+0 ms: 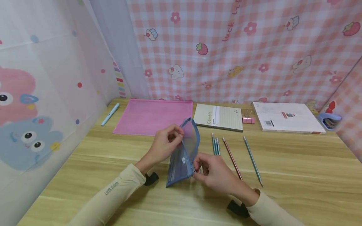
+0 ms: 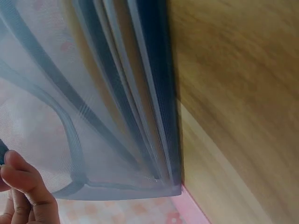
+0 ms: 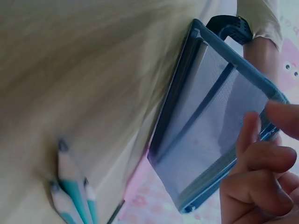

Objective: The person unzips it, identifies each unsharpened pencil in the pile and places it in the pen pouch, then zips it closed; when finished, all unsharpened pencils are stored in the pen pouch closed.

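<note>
Blue mesh pouch (image 1: pixel 183 153) held on edge over the worktop (image 1: pixel 282 163), between two hands.

Pouch: flat, see-through blue-grey mesh with darker blue fabric borders; zip runs along the edge facing right in the head view. It stands tilted, top corner leaning away, bottom corner resting on or just above the worktop, cannot tell which. Left hand (image 1: pixel 167 145) pinches the upper edge, fingers (image 2: pixel 23 186) curled on the mesh. Right hand (image 1: pixel 216 174) pinches the lower zip end, fingers (image 3: pixel 254 158) curled against the border. Mesh slightly bowed, mouth partly gaping at the top. In the right wrist view the pouch (image 3: pixel 210 135) shows as a rectangular frame with layered seams.
</note>
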Demonstrator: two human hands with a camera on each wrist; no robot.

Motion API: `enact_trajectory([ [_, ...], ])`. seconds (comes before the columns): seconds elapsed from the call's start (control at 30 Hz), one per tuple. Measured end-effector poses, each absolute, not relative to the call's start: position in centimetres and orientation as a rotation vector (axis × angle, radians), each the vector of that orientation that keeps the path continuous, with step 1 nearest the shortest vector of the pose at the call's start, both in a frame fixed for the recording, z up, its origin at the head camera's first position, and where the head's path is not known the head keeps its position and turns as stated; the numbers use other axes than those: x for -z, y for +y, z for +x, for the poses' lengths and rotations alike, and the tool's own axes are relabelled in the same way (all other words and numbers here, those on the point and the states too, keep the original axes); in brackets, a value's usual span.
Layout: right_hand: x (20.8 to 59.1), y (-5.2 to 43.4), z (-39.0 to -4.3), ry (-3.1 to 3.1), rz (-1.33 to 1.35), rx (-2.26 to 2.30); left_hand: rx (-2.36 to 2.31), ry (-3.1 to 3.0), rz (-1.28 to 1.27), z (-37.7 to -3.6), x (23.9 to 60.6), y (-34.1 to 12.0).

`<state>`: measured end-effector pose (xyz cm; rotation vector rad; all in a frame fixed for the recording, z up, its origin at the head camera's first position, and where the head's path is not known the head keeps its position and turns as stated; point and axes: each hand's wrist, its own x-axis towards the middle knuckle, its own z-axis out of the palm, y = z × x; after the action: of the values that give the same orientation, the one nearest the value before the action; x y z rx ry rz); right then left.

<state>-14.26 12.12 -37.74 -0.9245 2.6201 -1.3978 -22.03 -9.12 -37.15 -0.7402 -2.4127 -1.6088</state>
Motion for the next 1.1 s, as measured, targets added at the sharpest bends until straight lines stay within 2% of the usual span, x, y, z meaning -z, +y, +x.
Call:
enact_trajectory([
  [0.3,36.3,12.0,-14.7,2.555,-1.047,1.417,1.604,-2.464,-0.782,-21.5,36.7,-9.9],
  [0.5,35.6,11.5,-15.6,2.366,-0.927,1.476,1.476,-2.573,-0.885,-18.1,36.1,-11.0],
  [0.7,35.2,10.6,-15.9,2.223,-0.829,1.561,1.078,-2.590,-1.070,-14.5,36.4,-11.9],
  [1.1,35.0,9.5,-16.5,2.286,-0.832,1.520,0.353,-2.255,-1.094,-12.7,36.7,-11.7],
])
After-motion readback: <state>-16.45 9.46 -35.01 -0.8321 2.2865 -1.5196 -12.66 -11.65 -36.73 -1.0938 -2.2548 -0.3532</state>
